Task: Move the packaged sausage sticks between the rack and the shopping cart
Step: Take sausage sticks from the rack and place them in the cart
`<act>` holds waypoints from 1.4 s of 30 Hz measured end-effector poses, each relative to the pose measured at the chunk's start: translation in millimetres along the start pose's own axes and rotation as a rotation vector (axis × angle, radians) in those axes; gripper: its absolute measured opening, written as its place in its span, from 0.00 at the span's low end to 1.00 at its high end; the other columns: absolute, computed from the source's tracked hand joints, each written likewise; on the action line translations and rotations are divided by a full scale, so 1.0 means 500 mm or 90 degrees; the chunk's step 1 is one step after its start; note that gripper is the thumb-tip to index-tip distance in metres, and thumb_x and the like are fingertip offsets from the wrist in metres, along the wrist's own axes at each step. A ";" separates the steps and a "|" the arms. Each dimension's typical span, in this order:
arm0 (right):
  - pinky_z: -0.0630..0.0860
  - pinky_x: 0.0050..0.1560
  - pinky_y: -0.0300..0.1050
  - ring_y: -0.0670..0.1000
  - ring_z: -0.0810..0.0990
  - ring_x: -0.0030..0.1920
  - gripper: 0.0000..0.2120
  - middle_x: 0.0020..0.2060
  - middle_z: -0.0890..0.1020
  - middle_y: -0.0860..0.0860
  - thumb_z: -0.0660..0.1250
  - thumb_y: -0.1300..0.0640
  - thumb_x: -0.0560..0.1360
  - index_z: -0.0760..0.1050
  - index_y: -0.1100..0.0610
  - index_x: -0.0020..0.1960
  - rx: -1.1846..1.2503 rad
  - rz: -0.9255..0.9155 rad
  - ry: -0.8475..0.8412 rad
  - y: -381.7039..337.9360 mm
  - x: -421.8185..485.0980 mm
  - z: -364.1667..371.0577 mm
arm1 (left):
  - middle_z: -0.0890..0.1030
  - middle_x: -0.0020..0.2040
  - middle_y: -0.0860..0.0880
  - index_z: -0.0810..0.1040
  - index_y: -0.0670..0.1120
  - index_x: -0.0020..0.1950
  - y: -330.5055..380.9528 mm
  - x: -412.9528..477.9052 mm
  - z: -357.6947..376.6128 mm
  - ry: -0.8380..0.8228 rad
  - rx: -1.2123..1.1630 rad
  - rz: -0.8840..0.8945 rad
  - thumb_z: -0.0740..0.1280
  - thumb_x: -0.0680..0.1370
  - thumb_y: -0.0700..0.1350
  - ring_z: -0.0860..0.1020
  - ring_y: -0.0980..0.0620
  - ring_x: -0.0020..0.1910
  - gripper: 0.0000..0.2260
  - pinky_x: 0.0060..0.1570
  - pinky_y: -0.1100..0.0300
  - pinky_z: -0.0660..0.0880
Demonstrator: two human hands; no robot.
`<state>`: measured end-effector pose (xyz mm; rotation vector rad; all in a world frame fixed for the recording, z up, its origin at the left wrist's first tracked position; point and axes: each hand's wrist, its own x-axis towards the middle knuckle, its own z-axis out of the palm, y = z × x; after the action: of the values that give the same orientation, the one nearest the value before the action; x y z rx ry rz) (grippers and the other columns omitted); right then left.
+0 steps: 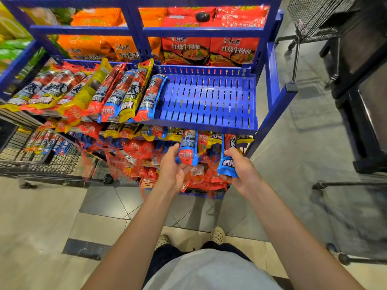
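Observation:
My left hand holds a blue-edged sausage stick pack just below the front lip of the blue rack's slotted shelf. My right hand grips a second blue pack beside it, in front of the lower shelf. Several sausage packs in yellow, red and blue wrappers lie side by side on the left part of the slotted shelf; its right part is bare. The black wire shopping cart stands at the left with a few packs inside.
Lower rack shelves hold heaps of red and yellow sausage packs. Orange and red noodle bags fill the upper shelves. A second wire cart and dark stands sit at the right. My feet stand on tiled floor.

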<state>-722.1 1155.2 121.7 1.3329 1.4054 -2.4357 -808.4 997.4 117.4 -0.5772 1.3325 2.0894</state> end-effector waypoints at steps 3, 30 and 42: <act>0.74 0.33 0.46 0.53 0.78 0.31 0.07 0.31 0.77 0.54 0.67 0.54 0.73 0.73 0.57 0.45 -0.026 -0.030 0.010 0.010 -0.003 -0.005 | 0.84 0.44 0.45 0.73 0.44 0.59 0.017 0.011 0.014 0.020 0.130 0.009 0.73 0.74 0.54 0.83 0.50 0.37 0.20 0.37 0.56 0.81; 0.77 0.32 0.47 0.52 0.80 0.28 0.10 0.32 0.80 0.54 0.69 0.50 0.76 0.76 0.57 0.50 -0.477 0.184 -0.444 0.304 -0.054 0.436 | 0.82 0.50 0.39 0.77 0.46 0.64 0.060 -0.245 -0.635 0.264 -0.018 0.137 0.66 0.75 0.54 0.79 0.52 0.32 0.21 0.31 0.61 0.76; 0.80 0.34 0.49 0.53 0.81 0.32 0.09 0.39 0.82 0.59 0.74 0.56 0.72 0.78 0.60 0.48 -0.709 0.079 -0.483 0.634 -0.157 0.842 | 0.84 0.48 0.41 0.78 0.38 0.60 0.068 -0.402 -1.089 0.457 -0.241 0.105 0.66 0.78 0.47 0.84 0.50 0.38 0.15 0.37 0.57 0.81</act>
<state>-819.0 636.3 50.0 0.1936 1.8059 -1.3114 -659.3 439.8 46.7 -1.5346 1.3700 2.3947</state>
